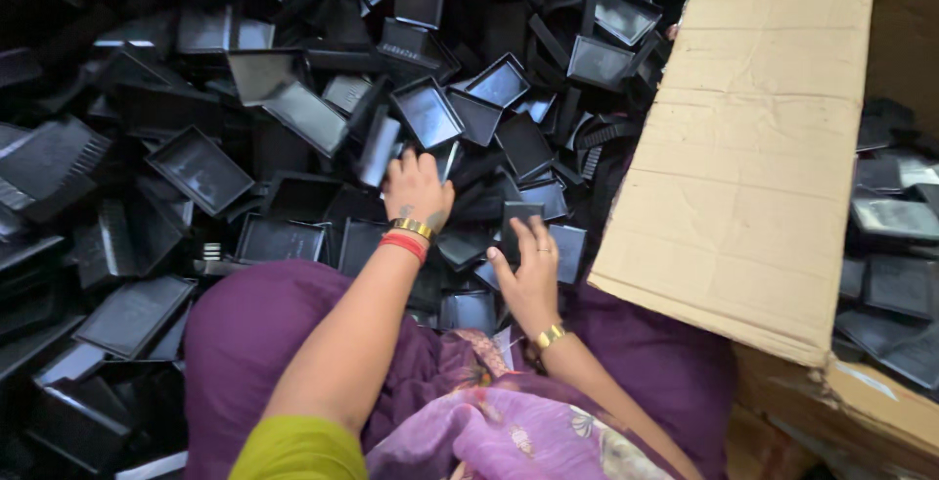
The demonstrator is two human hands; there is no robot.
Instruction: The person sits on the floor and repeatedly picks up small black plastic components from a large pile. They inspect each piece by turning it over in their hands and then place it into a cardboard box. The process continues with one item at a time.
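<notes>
1. Far left of the cardboard flap: heap of black rectangular plastic trays (201, 169), shallow and glossy, tumbled at all angles, many overlapping. Some show ribbed, comb-like edges.
2. Left hand (416, 186), well left of the flap: arm stretched forward from a green sleeve, palm down on the heap, back of hand to the camera. Gold bangle and red bangle at the wrist. Fingers slightly spread, tips resting among the trays beside an upright black plastic piece (380, 149); cannot tell whether they grip it.
3. Purple cloth over the person's lap (245, 333) lies below both arms, left of the flap; trays crowd against its edge.
4. Right hand (531, 270), just left of the flap's lower corner: forearm angled up from the lower right, gold bangle at the wrist. Fingers extended and loosely apart, laid flat on a small black square plastic tray (567, 245); no closed grasp.
5. Large brown cardboard box flap (753, 147) slants down across the right side, hiding the heap behind it.
6. Right of the flap: more black trays (895, 226) inside the box.
</notes>
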